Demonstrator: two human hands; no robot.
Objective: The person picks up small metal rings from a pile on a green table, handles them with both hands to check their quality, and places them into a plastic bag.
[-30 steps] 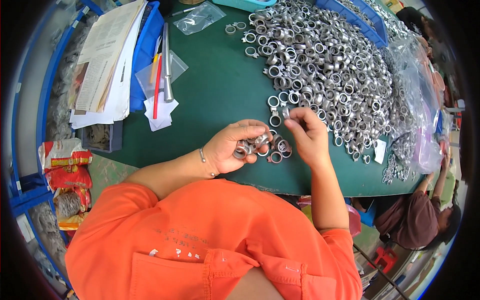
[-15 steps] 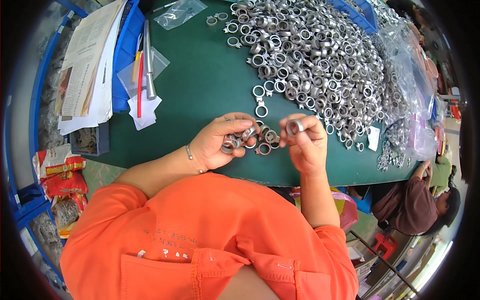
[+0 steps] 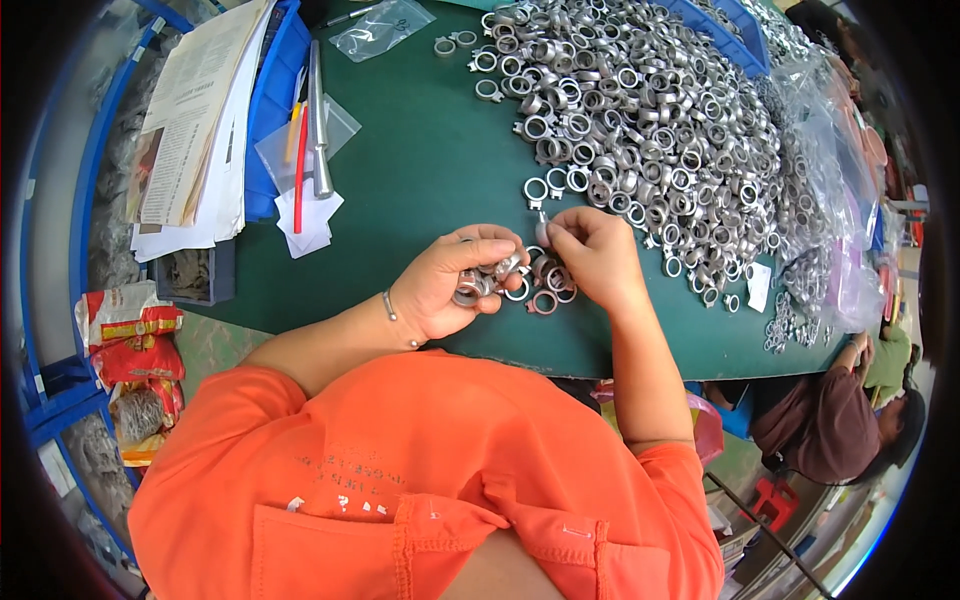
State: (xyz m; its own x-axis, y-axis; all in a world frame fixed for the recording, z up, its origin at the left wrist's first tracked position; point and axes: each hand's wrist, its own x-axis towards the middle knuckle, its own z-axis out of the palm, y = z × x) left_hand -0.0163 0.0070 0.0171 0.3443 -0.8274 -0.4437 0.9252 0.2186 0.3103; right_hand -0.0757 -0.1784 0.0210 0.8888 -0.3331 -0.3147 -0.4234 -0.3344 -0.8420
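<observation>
My left hand [image 3: 445,280] is curled around several small grey metal rings [image 3: 467,289], its thumb lying across the top of them. Just to the right, my right hand [image 3: 598,258] reaches down to the table, thumb and forefinger pinched on one metal ring [image 3: 542,231] that is tilted and partly covered by the fingers. A small group of loose rings [image 3: 544,301] lies on the green table [image 3: 420,150] between my two hands. Slightly farther off, a single ring with small lugs [image 3: 535,189] lies flat.
A big heap of the same rings [image 3: 650,130] spreads over the right half of the table, with a blue tray [image 3: 735,45] behind. At left are papers [image 3: 190,120], a blue bin [image 3: 270,100], a metal rod [image 3: 318,120] and a red pen [image 3: 299,170]. Another person [image 3: 830,420] sits at far right.
My right hand has gone from holding up a ring to reaching down onto a ring on the table. My left hand keeps its rings. The whole view has shifted slightly.
</observation>
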